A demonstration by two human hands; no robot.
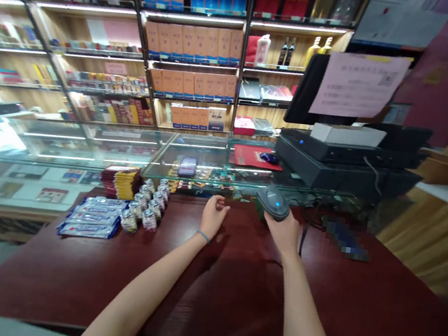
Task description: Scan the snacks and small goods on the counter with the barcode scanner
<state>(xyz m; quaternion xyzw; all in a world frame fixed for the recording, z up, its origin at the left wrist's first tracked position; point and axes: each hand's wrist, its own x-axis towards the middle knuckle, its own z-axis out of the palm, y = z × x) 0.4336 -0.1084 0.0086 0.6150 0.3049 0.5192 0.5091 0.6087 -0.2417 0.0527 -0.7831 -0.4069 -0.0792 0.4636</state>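
Right hand holds dark scanner, fingers mostly hidden; left hand half-open, fingers loosely curled above table.

Blk/gry scanner, dk red-brn desk, blu/wht packets, maroon/yel packs, pink sheet, bluish wristband

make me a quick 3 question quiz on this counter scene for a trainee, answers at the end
1. Which hand grips the scanner?
2. True or false: in this view, the small containers stand between the blue packets and the left hand.
3. Fill in: the mouse lies on a flat pad coloured ___.

Key: 1. the right hand; 2. true; 3. red.
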